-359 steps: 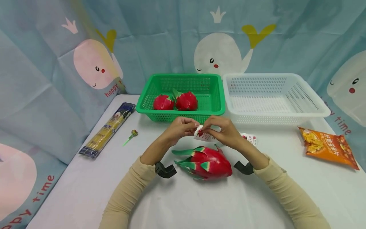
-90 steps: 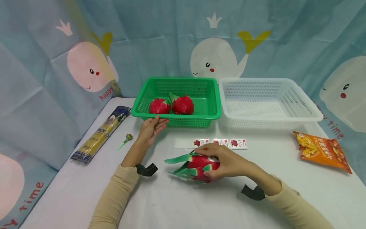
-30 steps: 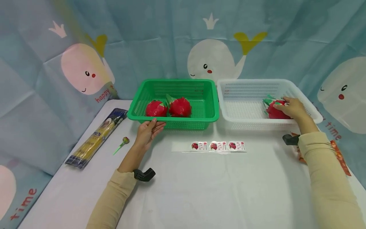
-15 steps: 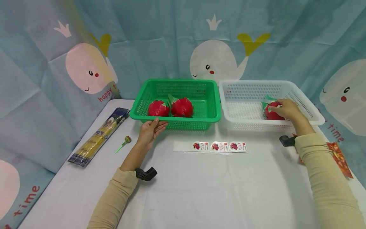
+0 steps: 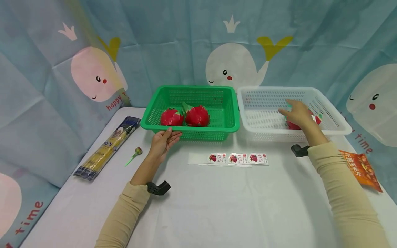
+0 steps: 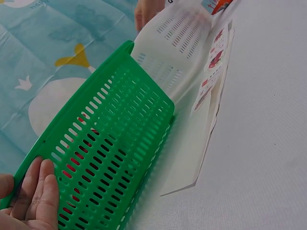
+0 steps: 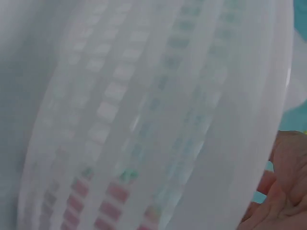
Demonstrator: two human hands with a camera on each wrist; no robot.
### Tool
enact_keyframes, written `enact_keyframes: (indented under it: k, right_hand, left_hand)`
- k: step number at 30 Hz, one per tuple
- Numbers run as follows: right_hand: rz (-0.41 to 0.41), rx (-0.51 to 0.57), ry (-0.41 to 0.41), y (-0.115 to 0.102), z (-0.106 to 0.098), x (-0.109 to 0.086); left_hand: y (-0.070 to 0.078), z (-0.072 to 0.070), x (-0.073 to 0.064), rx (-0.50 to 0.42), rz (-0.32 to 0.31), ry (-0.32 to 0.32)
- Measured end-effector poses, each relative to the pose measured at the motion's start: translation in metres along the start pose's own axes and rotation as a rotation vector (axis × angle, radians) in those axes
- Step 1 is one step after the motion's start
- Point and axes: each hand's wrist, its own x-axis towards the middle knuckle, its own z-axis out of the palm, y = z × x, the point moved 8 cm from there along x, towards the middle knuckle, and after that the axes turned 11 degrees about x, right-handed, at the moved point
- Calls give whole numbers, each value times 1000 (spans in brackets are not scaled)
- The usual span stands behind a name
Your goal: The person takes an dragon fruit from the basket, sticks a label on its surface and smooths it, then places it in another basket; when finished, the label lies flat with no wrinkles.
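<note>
My left hand [image 5: 159, 143] pinches the front rim of the green plastic basket [image 5: 214, 129]. In the left wrist view, the thumb is at the rim and the fingers [image 6: 43, 191] lie against the outer wall. Two red dragon fruits [image 5: 197, 116] sit inside that basket. On the right, my right hand [image 5: 298, 113] hovers over the white basket [image 5: 257, 131] with fingers spread, holding nothing. Beneath it lies another dragon fruit [image 5: 293, 126], partly hidden by the hand. Through the slots of the white basket, the right wrist view shows its red skin.
A sticker strip [image 5: 198, 158] with three dragon fruit stickers lies in front of the baskets. Left of it are a lollipop [image 5: 135, 154] and a pack of spaghetti [image 5: 108, 146]. An orange snack bag [image 5: 363, 168] lies at right, partly behind the sleeve. A whale-print curtain hangs behind.
The right hand carried the large dragon fruit from the table into the white basket. It has since let go and moved slightly left. The left hand went to the green basket's rim and stays there.
</note>
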Motion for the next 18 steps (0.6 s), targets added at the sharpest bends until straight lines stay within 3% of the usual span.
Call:
enact_keyframes:
  k: [12, 18]
  right_hand:
    - [-254, 64, -40, -112, 74, 4]
    - [-309, 58, -96, -149, 115, 10]
  left_hand:
    - [-1, -1, 1, -7, 6, 13]
    - [-2, -1, 1, -11, 2, 23]
